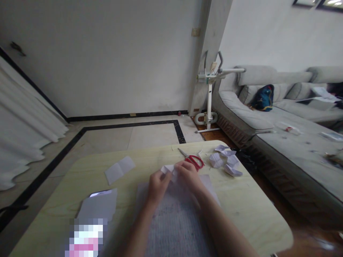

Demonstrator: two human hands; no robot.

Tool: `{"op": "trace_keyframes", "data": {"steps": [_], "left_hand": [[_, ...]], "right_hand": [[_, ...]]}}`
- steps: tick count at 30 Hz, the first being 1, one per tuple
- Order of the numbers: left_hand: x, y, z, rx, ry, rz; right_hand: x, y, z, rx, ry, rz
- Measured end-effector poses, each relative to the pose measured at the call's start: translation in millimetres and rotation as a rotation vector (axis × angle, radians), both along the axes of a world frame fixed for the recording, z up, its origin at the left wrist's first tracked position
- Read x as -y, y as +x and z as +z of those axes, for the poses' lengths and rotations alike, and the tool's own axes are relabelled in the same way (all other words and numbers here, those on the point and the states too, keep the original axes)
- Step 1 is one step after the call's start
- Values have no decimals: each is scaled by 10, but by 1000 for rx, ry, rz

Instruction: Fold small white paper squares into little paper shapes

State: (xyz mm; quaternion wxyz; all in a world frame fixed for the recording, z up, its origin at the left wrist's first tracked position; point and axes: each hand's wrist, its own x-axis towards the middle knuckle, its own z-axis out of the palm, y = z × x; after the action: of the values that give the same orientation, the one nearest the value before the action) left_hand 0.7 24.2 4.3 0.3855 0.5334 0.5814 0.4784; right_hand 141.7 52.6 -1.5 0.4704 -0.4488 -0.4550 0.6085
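Both hands meet over the middle of a pale wooden table [254, 210]. My left hand [158, 185] and my right hand [189, 175] pinch a small folded piece of white paper [168, 168] between their fingers, just above a lined sheet [177, 221] that lies under my forearms. Red-handled scissors [194, 160] lie right behind my right hand. Several folded white paper shapes [226, 160] sit to the right of the scissors.
A folded white sheet [119, 169] lies at the left of the table, and more white paper [99, 205] nearer me. A grey sofa [281, 125] with a blue bag [262, 98] stands to the right. A white exercise machine [210, 92] stands by the wall.
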Motion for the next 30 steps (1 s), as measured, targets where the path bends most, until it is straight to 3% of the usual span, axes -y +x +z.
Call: {"op": "trace_keyframes", "data": {"steps": [10, 22, 30], "left_hand": [[-9, -41, 3, -13, 18, 11], [-37, -46, -25, -121, 48, 63], [-34, -39, -38, -50, 17, 20]], "right_hand": [[29, -32, 31, 90, 70, 60], [19, -49, 86, 272, 226, 24], [12, -42, 96, 362, 275, 3]]}}
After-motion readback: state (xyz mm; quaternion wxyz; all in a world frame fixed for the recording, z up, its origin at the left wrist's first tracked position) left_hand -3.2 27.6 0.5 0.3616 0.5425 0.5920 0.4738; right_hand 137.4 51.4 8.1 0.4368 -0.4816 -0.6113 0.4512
